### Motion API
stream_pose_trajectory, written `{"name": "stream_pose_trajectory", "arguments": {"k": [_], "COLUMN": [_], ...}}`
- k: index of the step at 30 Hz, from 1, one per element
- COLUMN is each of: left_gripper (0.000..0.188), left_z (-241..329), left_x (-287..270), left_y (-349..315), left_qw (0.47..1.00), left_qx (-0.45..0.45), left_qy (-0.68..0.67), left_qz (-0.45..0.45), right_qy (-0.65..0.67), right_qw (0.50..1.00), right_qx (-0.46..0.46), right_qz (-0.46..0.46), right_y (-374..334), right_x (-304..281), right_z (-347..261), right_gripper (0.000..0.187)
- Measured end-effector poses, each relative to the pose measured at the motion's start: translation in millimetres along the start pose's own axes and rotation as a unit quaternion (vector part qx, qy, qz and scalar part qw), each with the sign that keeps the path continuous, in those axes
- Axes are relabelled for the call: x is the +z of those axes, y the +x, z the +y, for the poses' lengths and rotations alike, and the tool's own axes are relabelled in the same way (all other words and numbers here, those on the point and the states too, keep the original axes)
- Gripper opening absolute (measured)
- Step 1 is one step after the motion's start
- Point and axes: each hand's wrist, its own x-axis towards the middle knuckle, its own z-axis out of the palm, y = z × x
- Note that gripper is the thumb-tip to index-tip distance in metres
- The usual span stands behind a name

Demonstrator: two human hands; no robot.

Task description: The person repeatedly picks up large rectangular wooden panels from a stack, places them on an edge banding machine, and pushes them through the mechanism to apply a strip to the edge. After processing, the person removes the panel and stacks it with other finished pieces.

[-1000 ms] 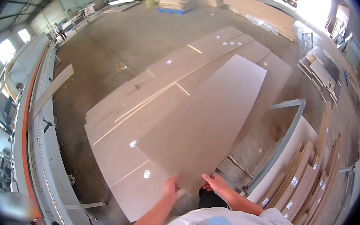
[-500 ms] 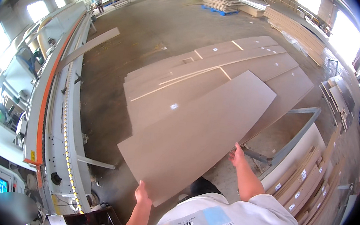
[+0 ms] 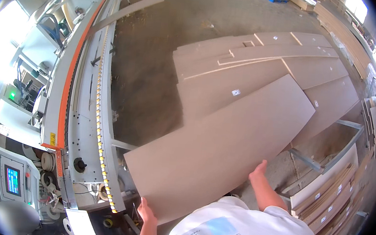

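Note:
A long brown board (image 3: 221, 143) is held out in front of me, its far end over several similar boards. My left hand (image 3: 146, 212) grips its near-left end by the corner, thumb up at the edge and fingers hidden underneath. Farther along the near long edge, my right hand (image 3: 259, 170) holds the board from the right, its fingers mostly beneath. The board's left corner lies close to the side of a long grey machine (image 3: 78, 129) with an orange strip.
Overlapping brown boards (image 3: 213, 95) lie beyond mine, some with small white labels. A metal frame (image 3: 348, 146) and a stack of labelled strips (image 3: 324, 203) stand at the right. At lower left is a control panel with a lit screen (image 3: 12, 180). Another strip (image 3: 130, 10) juts from the machine.
My view has turned left and down, so the machine looms larger. Still in both hands, the board has its left end nearer the machine's side.

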Motion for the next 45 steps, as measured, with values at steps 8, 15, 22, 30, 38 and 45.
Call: {"name": "stream_pose_trajectory", "arguments": {"k": [8,15,22,30,38,45], "left_gripper": [0.04,0.05,0.047,0.038,0.057,0.037], "left_z": [72,98,119,134,228,233], "left_x": [-143,-258,-332,-493,-733,-776], "left_y": [149,272,361,436,503,549], "left_qw": [0.992,0.965,0.961,0.971,0.838,0.914], "left_qx": [0.021,0.103,0.074,0.224,0.248,0.251], "left_qy": [0.11,0.21,0.262,0.044,0.183,0.151], "left_qz": [0.052,0.117,0.038,0.066,0.451,0.279], "right_qy": [-0.097,-0.198,-0.228,-0.424,-0.582,-0.638], "right_qw": [0.984,0.965,0.959,0.899,0.799,0.756], "right_qx": [0.149,0.169,0.166,0.093,0.087,0.034], "right_qz": [-0.03,-0.019,-0.036,-0.053,-0.124,-0.142], "right_y": [-65,-138,-144,-213,-241,-259], "right_x": [24,54,34,19,5,2], "right_z": [161,283,392,458,462,460], "right_gripper": [0.056,0.051,0.054,0.072,0.065,0.064]}}
